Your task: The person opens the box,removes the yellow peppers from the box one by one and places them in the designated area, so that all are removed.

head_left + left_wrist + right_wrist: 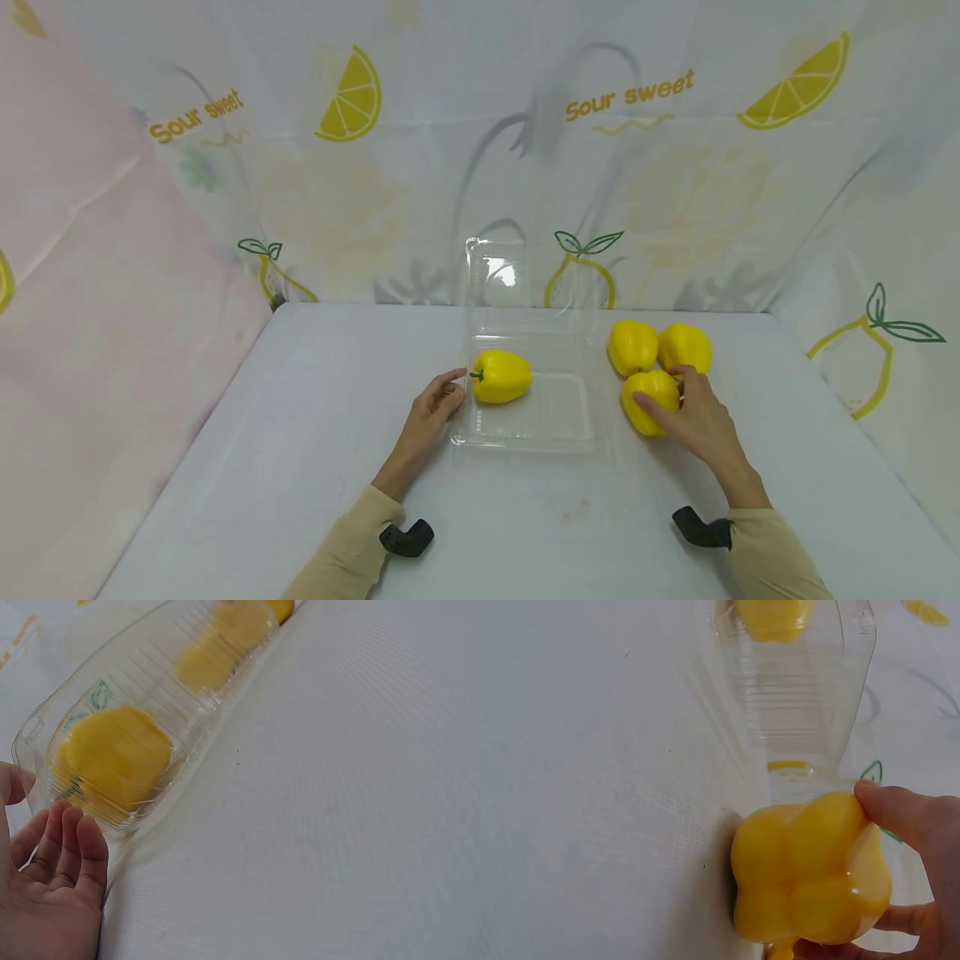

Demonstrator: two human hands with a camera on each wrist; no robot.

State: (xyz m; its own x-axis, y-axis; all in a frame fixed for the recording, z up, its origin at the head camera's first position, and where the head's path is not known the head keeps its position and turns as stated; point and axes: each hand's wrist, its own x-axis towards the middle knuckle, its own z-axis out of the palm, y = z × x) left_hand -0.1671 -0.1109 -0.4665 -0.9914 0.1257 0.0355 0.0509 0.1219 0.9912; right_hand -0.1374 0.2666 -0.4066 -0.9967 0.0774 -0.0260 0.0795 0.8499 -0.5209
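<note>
A clear plastic clamshell container (534, 429) lies with its lid (517, 283) raised at the back. One yellow bell pepper (504, 377) rests on its side in the tray's left part, stem to the left. At the container's left wall is my left hand (429, 414), fingers loosely bent and fingertips right at the plastic, as the left wrist view also shows. To the right of the container, my right hand (699, 417) grips another yellow bell pepper (810, 874) between thumb and fingers. That pepper is close over the tabletop, its lobed bottom towards the right wrist camera.
Two more yellow bell peppers, one on the left (632, 347) and one on the right (686, 347), sit just behind the gripped one. A white cloth covers the table (525, 525). Behind it hangs a curtain (420, 192) printed with lemons and lettering.
</note>
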